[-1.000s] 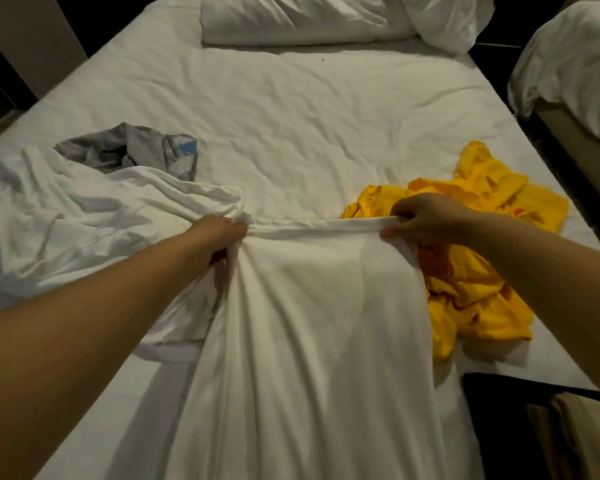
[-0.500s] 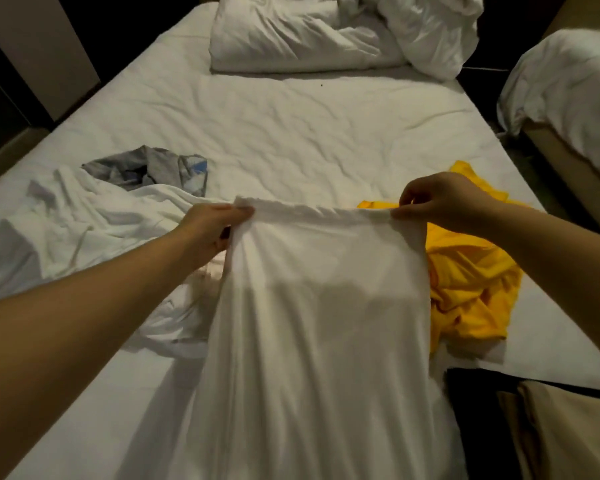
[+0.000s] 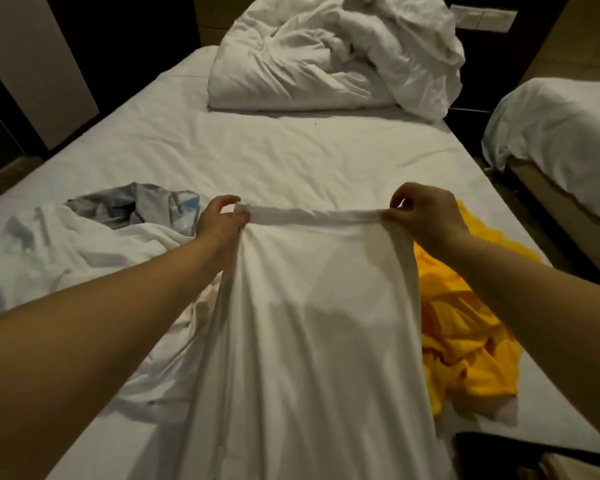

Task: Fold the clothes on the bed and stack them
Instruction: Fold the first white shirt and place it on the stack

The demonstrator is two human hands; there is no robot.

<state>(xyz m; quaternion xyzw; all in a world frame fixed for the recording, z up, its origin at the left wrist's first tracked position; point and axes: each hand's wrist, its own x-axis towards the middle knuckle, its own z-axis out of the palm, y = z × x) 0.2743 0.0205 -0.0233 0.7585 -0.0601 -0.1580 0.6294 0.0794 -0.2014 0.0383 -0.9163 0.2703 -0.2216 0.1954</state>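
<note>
A white garment hangs in front of me over the bed, stretched flat between my hands. My left hand pinches its top left corner and my right hand pinches the top right corner, so the upper edge is taut. A crumpled yellow garment lies on the bed to the right, partly hidden behind the white one. To the left lies a rumpled white garment, with a grey and blue garment behind it.
A bunched white duvet with pillows fills the head of the bed. A second bed stands to the right across a narrow gap. Dark and beige fabric sits at the bottom right corner.
Both hands have lifted the white garment's top edge up off the bed and drawn it taut. The view has tilted up, showing more of the duvet.
</note>
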